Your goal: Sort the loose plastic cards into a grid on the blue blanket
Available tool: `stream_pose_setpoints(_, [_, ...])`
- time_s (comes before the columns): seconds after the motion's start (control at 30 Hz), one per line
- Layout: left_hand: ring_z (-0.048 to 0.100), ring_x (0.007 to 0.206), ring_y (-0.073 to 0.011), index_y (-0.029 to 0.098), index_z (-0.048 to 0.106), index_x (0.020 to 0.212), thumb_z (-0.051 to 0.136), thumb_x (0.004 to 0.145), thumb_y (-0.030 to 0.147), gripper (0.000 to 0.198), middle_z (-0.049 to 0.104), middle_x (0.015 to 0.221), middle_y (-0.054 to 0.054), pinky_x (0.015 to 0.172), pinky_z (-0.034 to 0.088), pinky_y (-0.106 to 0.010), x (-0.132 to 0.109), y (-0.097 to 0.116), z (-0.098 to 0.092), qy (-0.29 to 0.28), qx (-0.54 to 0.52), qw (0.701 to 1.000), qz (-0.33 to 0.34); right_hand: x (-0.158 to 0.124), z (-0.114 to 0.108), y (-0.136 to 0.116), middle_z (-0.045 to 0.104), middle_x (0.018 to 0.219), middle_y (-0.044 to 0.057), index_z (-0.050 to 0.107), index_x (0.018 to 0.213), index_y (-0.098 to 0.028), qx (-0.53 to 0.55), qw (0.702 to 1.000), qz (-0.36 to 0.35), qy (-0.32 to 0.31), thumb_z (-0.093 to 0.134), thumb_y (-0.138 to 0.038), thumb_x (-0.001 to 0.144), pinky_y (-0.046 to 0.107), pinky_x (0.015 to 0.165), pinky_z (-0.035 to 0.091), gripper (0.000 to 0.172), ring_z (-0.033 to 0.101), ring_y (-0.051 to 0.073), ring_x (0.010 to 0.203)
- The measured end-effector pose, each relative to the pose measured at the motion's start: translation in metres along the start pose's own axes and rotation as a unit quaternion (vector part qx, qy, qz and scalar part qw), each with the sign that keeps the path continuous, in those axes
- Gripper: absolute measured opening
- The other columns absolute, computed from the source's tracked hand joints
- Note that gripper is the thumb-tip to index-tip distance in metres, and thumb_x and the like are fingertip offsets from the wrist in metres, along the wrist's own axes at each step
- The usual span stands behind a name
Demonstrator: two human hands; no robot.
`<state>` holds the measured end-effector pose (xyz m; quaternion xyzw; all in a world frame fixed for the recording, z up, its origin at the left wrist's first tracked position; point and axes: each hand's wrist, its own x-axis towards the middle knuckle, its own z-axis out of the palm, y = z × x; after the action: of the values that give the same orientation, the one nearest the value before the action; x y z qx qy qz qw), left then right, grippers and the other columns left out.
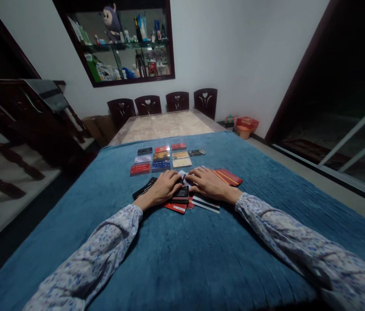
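My left hand [162, 186] and my right hand [208, 184] lie side by side on a loose heap of plastic cards [182, 198] in the middle of the blue cloth [182, 255]. Fingers of both hands are bent and pressed onto the cards where the hands meet; a pale card [184, 176] shows between the fingertips. Red striped cards [229, 176] stick out right of my right hand, a black card [144, 188] left of my left hand. Beyond the hands, several cards [166, 158] lie face up in neat rows.
The blue cloth covers the near end of a long table; its bare marble top [166, 125] continues behind. Several dark chairs [163, 103] stand at the far end. A glass wall cabinet [124, 41], a staircase at left, a red basket [246, 125] on the floor.
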<state>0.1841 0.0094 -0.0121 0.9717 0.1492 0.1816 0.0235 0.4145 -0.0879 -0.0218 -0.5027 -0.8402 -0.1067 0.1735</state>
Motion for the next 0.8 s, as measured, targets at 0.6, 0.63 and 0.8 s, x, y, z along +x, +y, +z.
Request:
stream_pose_setpoints(0.6, [0.055, 0.129, -0.0275, 0.017, 0.056, 0.141, 0.037, 0.106, 0.029, 0.041, 0.062, 0.14, -0.016, 0.103, 0.042, -0.046, -0.039, -0.016, -0.023, 0.05, 0.052, 0.996, -0.06, 0.024, -0.018, -0.007, 0.067, 0.128, 0.016, 0.066, 0.132, -0.019, -0.035, 0.999, -0.002, 0.0, 0.047, -0.05, 0.104, 0.042, 0.089, 0.036, 0.046, 0.049, 0.03, 0.115])
stream_pose_setpoints(0.63, [0.055, 0.13, -0.0278, 0.017, 0.056, 0.142, 0.036, 0.106, 0.029, 0.042, 0.062, 0.141, -0.016, 0.104, 0.041, -0.047, -0.046, -0.016, -0.024, 0.05, 0.057, 0.995, -0.064, 0.028, -0.019, -0.009, 0.068, 0.128, 0.016, 0.067, 0.13, -0.019, -0.033, 0.999, -0.001, -0.004, 0.048, -0.05, 0.104, 0.042, 0.09, 0.037, 0.045, 0.049, 0.03, 0.116])
stream_pose_setpoints(0.8, [0.049, 0.135, -0.0335, 0.016, 0.055, 0.143, 0.043, 0.103, 0.033, 0.046, 0.061, 0.141, -0.017, 0.108, 0.038, -0.053, -0.078, -0.018, -0.028, 0.051, 0.091, 0.992, -0.075, 0.051, -0.025, -0.023, 0.067, 0.129, 0.015, 0.067, 0.129, -0.019, -0.017, 1.0, -0.009, -0.007, 0.052, -0.044, 0.103, 0.044, 0.093, 0.038, 0.038, 0.047, 0.031, 0.121])
